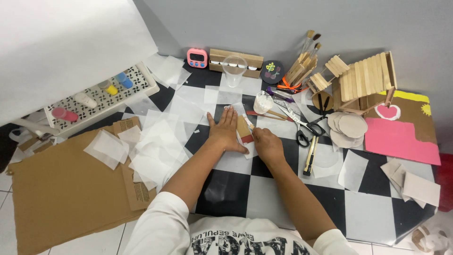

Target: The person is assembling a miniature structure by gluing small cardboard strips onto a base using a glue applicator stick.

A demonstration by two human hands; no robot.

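Observation:
My left hand (225, 132) lies flat, fingers spread, pressing down on a sheet of translucent paper over a small brown cardboard piece (243, 129) on the black-and-white checkered table (264, 193). My right hand (267, 144) rests just right of it, fingers curled at the edge of the cardboard piece and paper. Whether the right hand grips the piece is hard to tell.
Scissors (302, 127), a yellow utility knife (310, 159), a clear cup (234, 71), a pink timer (197, 57), brushes (306, 52), a wooden-stick house (365, 82), a pink card (398, 139) and cardboard discs (349, 127) lie beyond and right. Paper squares (155, 141), brown cardboard (61, 189) and a paint tray (101, 92) are left.

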